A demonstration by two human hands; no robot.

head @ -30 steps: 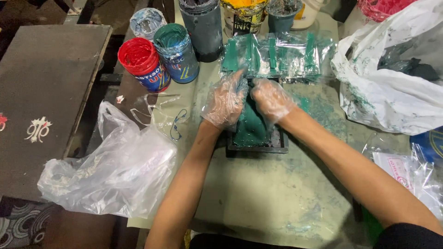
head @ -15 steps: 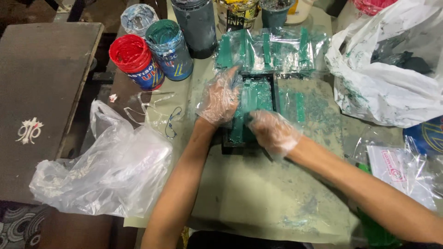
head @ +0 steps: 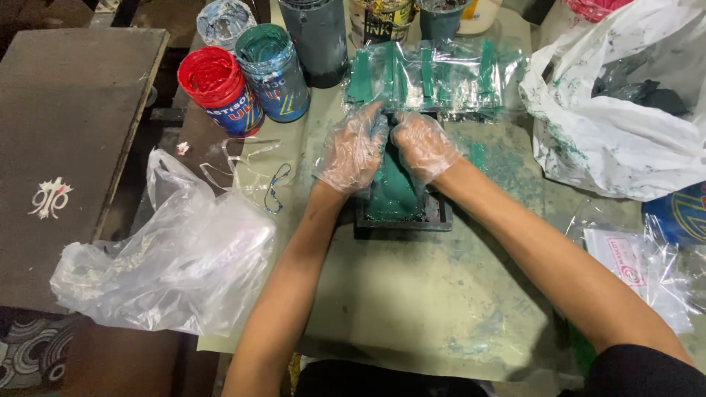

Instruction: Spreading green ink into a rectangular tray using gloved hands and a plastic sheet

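The right hand has rejoined the left hand, both grips pinching the green sheet, lengthwise away.

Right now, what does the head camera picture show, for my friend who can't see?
Two gloved hands, left hand and right hand, press green-smeared material into a small black tray on a stained table, with paint jars behind.

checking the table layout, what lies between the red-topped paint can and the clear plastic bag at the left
In the head view, between the red-topped paint can and the clear plastic bag lie a small white scrap and a crumpled strip of clear film on the table.
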